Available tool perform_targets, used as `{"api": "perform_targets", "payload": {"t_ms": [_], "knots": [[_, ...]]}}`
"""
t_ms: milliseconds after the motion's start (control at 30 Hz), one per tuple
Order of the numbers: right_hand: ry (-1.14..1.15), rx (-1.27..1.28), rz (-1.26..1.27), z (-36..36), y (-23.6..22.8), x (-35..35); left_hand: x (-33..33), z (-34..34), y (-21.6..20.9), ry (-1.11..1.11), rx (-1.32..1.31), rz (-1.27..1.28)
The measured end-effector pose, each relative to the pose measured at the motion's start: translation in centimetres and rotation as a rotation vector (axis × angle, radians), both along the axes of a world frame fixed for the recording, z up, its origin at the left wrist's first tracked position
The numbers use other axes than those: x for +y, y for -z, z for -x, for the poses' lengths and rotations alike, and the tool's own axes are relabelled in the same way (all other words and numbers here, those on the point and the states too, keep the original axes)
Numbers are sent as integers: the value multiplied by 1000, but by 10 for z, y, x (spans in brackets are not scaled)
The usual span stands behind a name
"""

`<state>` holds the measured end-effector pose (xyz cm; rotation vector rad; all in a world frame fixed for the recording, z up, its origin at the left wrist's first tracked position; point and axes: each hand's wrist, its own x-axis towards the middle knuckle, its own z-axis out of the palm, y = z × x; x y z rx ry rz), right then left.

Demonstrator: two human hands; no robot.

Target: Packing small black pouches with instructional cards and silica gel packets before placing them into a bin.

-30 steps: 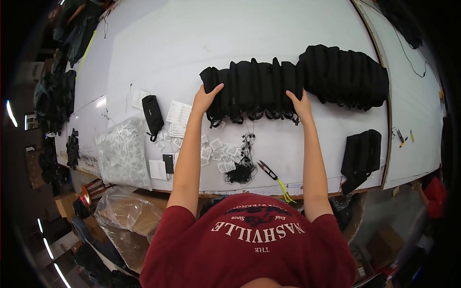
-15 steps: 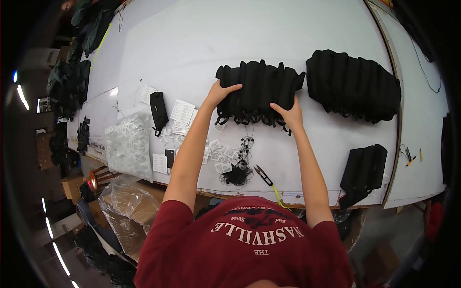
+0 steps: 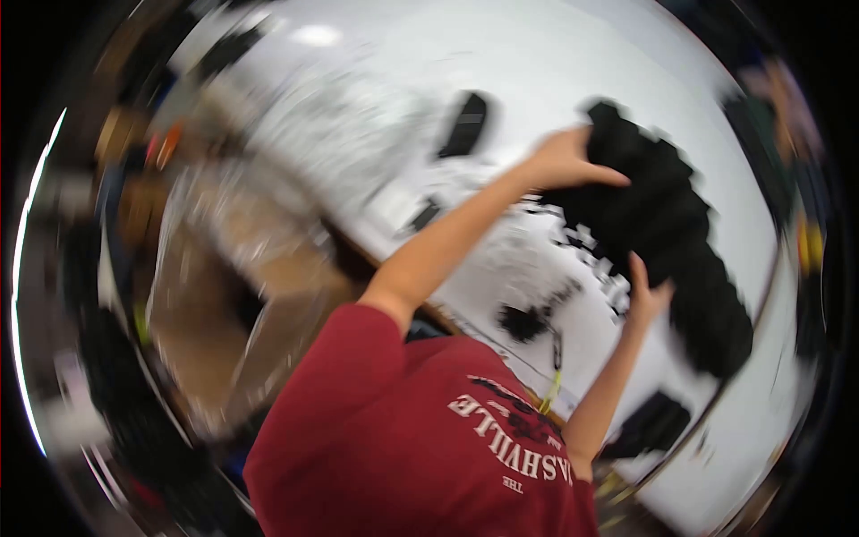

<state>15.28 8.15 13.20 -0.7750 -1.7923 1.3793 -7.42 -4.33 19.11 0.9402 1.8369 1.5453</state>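
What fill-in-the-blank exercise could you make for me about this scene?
1. The left hand has its thumb over a row of ____ pouches.
2. Comparing their heights in the picture, the right hand appears ____ than the left hand.
3. The tabletop under the pouches is coloured ____.
4. The person's shirt is a dark shade of ____.

Missing words: black; lower; white; red.
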Motion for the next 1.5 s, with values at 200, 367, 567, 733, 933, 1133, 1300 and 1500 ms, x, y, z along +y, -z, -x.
{"api": "perform_targets", "payload": {"t_ms": [200,367,567,733,933,1133,1300,1500], "knots": [[-222,67,40,78,-61,-172,-247,20,-75,-382,422,130],[-550,-42,24,135,-69,-324,-448,-8,-76,-763,365,194],[-1180,-322,-17,169,-83,-507,-646,-105,-53,-1317,-20,-30],[-1605,-443,-27,182,-28,-627,-738,-161,7,-1545,-482,61],[-1628,-1090,240,144,95,-738,-835,-225,135,-1445,-1061,275],[-1483,-1142,-47,190,223,-757,-846,-137,241,-1179,-1201,107],[-1341,-1193,144,223,195,-751,-840,-102,354,-1197,-1077,318],[-1036,-958,-561,293,297,-695,-790,1,370,-1151,-644,166]]}}
